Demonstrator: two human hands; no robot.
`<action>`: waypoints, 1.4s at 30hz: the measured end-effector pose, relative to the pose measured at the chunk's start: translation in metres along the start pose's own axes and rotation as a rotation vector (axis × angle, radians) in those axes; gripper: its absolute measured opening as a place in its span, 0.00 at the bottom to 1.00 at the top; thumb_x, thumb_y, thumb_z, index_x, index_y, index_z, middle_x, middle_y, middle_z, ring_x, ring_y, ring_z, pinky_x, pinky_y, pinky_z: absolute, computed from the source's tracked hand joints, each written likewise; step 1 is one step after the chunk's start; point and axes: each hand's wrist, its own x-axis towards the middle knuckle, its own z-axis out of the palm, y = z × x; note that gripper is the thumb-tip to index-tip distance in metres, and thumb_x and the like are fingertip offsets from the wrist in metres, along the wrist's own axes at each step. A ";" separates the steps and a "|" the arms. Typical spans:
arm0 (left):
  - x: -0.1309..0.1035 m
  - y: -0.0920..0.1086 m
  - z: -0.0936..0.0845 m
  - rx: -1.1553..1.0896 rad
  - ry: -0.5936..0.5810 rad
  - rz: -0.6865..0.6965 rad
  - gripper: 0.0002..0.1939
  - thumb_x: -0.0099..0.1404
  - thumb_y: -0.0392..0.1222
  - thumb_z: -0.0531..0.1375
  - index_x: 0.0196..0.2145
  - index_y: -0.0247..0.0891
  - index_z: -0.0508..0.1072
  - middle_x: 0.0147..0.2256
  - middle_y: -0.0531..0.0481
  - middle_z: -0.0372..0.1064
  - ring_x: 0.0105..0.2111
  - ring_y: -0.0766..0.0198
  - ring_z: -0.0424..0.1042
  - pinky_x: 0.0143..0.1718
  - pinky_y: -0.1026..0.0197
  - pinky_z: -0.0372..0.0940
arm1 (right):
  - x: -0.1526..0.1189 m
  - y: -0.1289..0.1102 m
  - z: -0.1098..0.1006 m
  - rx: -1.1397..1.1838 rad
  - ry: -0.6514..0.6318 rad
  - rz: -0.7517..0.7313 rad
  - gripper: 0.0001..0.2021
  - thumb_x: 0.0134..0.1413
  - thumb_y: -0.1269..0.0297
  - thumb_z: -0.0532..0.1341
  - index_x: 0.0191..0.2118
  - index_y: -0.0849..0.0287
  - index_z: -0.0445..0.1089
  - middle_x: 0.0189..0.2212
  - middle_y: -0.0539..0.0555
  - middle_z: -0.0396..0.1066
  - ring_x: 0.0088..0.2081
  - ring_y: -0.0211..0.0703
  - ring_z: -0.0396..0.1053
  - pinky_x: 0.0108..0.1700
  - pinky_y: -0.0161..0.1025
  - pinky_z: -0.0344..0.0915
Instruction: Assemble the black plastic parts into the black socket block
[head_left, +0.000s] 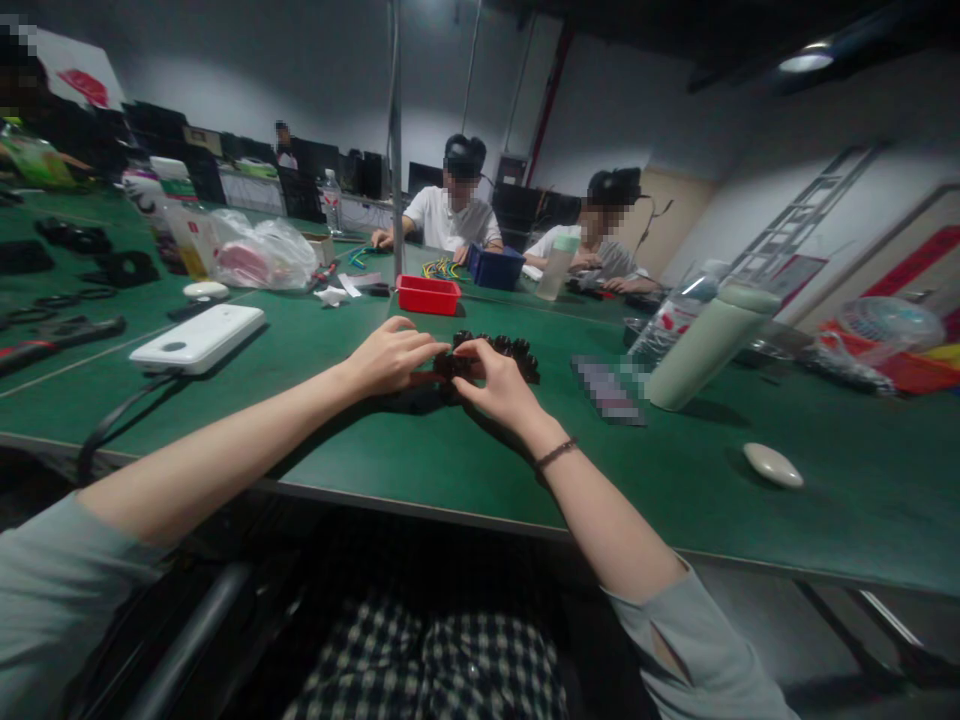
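Both hands meet over a bunch of small, black, toothed parts (517,352) on the green table; their exact kind is too dark to make out. My right hand (499,388) is closed, thumb and fingers curved round a dark piece (448,368) at the left end of the bunch. From the left, my left hand (397,358) pinches toward the same piece, fingertips close to those of the right. The fingers partly hide what lies between them. Just behind the hands stands a red tray (428,295).
A white power bank (199,338) with a black cable lies left, near a plastic bag (262,252). To the right are a phone (606,388), a green tumbler (709,345) and a white oval object (772,465). Two people sit across the table near a blue bin (495,267).
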 end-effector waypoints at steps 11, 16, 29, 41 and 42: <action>0.000 0.000 0.000 0.014 0.022 0.026 0.21 0.71 0.52 0.53 0.51 0.33 0.72 0.37 0.43 0.78 0.36 0.60 0.75 0.45 0.55 0.64 | 0.000 0.000 0.000 -0.007 0.004 -0.003 0.14 0.49 0.72 0.61 0.44 0.58 0.65 0.43 0.58 0.74 0.46 0.48 0.74 0.50 0.48 0.71; -0.001 -0.001 0.001 -0.010 0.004 0.015 0.21 0.70 0.52 0.54 0.51 0.34 0.72 0.39 0.43 0.78 0.36 0.60 0.75 0.44 0.55 0.64 | 0.000 -0.001 0.000 0.008 0.017 0.000 0.14 0.50 0.72 0.61 0.44 0.57 0.65 0.44 0.57 0.74 0.46 0.48 0.74 0.51 0.49 0.71; -0.002 0.001 0.001 -0.008 -0.010 0.020 0.19 0.69 0.46 0.55 0.52 0.33 0.71 0.39 0.42 0.77 0.36 0.60 0.76 0.43 0.56 0.65 | -0.001 0.003 0.002 0.002 0.025 0.020 0.14 0.49 0.72 0.62 0.44 0.57 0.65 0.44 0.58 0.73 0.46 0.49 0.75 0.51 0.49 0.71; -0.002 0.001 0.002 -0.009 0.034 0.053 0.19 0.69 0.44 0.55 0.52 0.31 0.70 0.39 0.42 0.77 0.36 0.60 0.76 0.42 0.56 0.66 | -0.001 0.003 0.002 0.018 0.033 0.017 0.14 0.50 0.72 0.62 0.44 0.57 0.64 0.43 0.58 0.73 0.45 0.48 0.75 0.51 0.49 0.71; -0.002 0.001 0.002 -0.008 0.041 0.058 0.19 0.69 0.44 0.55 0.52 0.30 0.70 0.39 0.42 0.77 0.36 0.60 0.76 0.41 0.57 0.66 | -0.001 0.003 0.003 0.022 0.031 0.016 0.14 0.50 0.72 0.62 0.44 0.57 0.64 0.43 0.58 0.73 0.45 0.48 0.75 0.51 0.49 0.71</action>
